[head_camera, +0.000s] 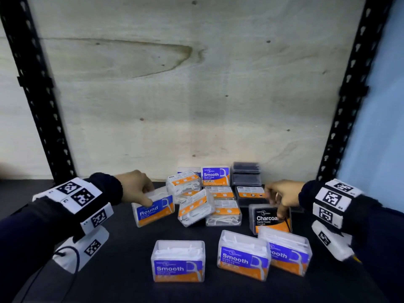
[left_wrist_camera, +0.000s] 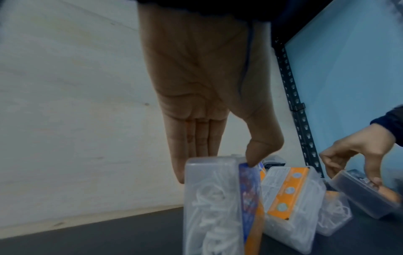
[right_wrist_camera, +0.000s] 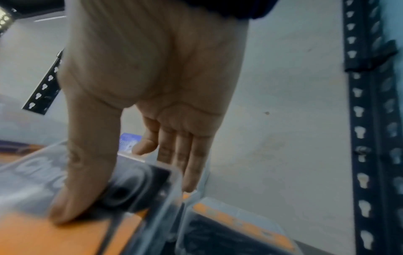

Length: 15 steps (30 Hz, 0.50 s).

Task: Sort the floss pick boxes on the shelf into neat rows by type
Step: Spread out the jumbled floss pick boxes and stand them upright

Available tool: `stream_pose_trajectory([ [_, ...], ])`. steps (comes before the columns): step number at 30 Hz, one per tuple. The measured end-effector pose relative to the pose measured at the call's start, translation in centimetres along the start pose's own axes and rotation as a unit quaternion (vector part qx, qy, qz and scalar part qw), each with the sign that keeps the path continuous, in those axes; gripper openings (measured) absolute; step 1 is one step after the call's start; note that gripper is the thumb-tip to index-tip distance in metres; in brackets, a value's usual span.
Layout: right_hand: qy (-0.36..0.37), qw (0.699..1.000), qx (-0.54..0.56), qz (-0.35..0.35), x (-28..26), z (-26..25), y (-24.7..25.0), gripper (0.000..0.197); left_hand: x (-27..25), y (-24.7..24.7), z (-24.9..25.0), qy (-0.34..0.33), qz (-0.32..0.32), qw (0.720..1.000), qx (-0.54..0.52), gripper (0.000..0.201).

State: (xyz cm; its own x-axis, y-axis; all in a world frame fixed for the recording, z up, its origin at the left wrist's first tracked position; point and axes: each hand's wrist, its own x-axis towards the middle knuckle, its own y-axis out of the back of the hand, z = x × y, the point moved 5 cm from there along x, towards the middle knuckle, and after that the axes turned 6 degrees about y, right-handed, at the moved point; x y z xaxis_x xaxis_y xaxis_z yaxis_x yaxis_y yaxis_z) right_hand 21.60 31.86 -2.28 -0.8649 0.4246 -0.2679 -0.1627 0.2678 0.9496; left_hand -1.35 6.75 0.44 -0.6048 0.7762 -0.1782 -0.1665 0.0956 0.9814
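Note:
Clear floss pick boxes lie on a dark shelf (head_camera: 122, 281). My left hand (head_camera: 148, 196) grips a blue-and-orange "Round" box (head_camera: 155, 212) at the left of the pile, thumb on its front and fingers behind. The left wrist view shows that hand (left_wrist_camera: 218, 165) pinching the box (left_wrist_camera: 209, 210) at its top edge. My right hand (head_camera: 276, 207) holds a black "Charcoal" box (head_camera: 265, 220) at the right, tilted. The right wrist view shows the hand (right_wrist_camera: 126, 196) with thumb on the label of the Charcoal box (right_wrist_camera: 139, 188) and fingers behind it.
Three "Smooth" boxes (head_camera: 179, 262) (head_camera: 243, 256) (head_camera: 289, 255) stand along the front. A jumble of white-pick boxes (head_camera: 194, 207) fills the middle, with an upright Smooth box (head_camera: 215, 176) and stacked dark boxes (head_camera: 246, 174) at the back. Black uprights (head_camera: 37, 90) (head_camera: 349, 90) flank the wooden back panel.

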Motion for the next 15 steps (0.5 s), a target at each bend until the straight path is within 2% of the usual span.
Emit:
stream_pose_trajectory([
  [4,-0.021,1.0,-0.006,0.022,-3.1,0.7,1.3,0.045,-1.0,1.2,1.1,-0.026,0.02,0.999,0.008,0.053],
  [7,-0.036,0.996,-0.007,0.085,-6.6,1.7,2.8,0.035,-2.0,2.1,2.5,-0.052,0.038,0.998,0.014,0.057],
  [10,-0.073,0.985,0.007,0.159,-10.4,3.6,4.0,0.044,-3.0,2.7,4.1,-0.08,0.046,0.996,0.012,0.065],
  [13,-0.11,0.972,0.028,0.203,-13.9,4.8,3.8,0.034,-3.6,3.0,5.7,-0.099,0.048,0.994,0.016,0.065],
  [15,-0.127,0.969,0.043,0.206,-15.5,5.3,2.9,0.028,-3.7,3.1,6.8,-0.111,0.05,0.992,0.018,0.063],
])
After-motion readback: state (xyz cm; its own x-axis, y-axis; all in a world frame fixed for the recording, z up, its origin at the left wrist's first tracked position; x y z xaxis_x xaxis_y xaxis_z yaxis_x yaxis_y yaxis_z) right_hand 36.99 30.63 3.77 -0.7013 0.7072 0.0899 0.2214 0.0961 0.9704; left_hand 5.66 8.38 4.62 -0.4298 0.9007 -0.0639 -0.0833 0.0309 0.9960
